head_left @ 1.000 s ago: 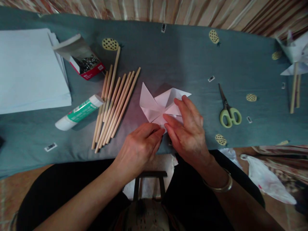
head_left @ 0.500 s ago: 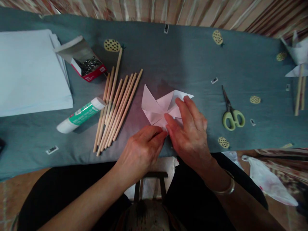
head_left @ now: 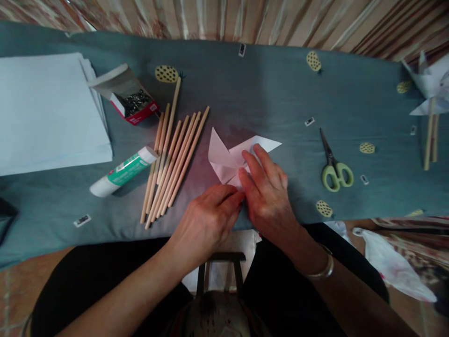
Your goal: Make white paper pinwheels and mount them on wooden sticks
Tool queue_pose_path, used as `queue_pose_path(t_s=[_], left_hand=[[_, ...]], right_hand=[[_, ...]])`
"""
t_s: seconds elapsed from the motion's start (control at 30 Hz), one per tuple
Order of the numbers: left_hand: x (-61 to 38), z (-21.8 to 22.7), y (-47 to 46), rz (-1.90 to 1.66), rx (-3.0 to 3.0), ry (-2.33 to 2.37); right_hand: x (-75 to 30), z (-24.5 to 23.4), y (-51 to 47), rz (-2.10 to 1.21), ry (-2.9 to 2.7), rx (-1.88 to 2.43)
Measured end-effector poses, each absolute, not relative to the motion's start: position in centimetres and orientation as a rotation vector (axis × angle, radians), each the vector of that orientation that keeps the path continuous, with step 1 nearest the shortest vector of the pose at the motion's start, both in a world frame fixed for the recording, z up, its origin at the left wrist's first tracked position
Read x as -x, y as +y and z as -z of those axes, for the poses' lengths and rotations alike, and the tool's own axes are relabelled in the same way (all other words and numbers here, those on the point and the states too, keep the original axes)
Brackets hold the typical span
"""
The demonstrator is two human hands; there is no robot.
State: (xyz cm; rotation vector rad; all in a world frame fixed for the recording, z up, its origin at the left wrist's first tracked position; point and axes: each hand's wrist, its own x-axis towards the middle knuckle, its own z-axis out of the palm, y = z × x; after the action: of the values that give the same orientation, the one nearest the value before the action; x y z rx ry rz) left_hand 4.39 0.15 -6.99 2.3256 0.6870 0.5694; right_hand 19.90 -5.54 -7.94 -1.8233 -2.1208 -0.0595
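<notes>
A folded white paper pinwheel (head_left: 220,155), its pointed blades raised, lies on the cloth in front of me. My left hand (head_left: 210,215) is closed, thumb and forefinger pinching the pinwheel's near edge. From the right, my right hand (head_left: 268,196) curls over the paper; its thumb and fingertips press close to the middle and cover the right side. Whether anything small sits under those fingertips is hidden. Left of the pinwheel are several thin wooden sticks (head_left: 175,168), a glue stick (head_left: 124,172) lying across some of their ends, and an open box of small dark metal pieces (head_left: 138,102).
Scissors (head_left: 335,168) with green handles lie to the right. A stack of white paper (head_left: 49,112) rests at the left. At the far right are finished-looking paper pinwheels (head_left: 433,77) on sticks. A striped curtain (head_left: 280,21) hangs along the back.
My right hand has shifted slightly left, its fingers drawing in from the right blade toward the pinwheel's middle. My left hand keeps its pinch. The view has tilted slightly.
</notes>
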Motion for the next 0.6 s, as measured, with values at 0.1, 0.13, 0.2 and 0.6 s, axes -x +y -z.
queue_pose_path(t_s=[0.1, 0.13, 0.2, 0.6], left_hand=[[-3.9, 6.7, 1.0, -0.632, -2.313, 0.695], [-3.6, 6.6, 1.5, -0.654, -2.308, 0.737], [-3.2, 6.5, 2.6, -0.680, -2.296, 0.863], [-4.0, 7.1, 5.2, -0.545, -2.308, 0.975]], right_hand=[[-20.0, 8.2, -5.6, 0.099, -2.129, 1.795], [-20.0, 8.4, -5.6, 0.091, -2.116, 1.800], [-20.1, 8.6, -5.6, 0.065, -2.074, 1.818], [-20.6, 9.3, -5.6, 0.029, -2.073, 1.794]])
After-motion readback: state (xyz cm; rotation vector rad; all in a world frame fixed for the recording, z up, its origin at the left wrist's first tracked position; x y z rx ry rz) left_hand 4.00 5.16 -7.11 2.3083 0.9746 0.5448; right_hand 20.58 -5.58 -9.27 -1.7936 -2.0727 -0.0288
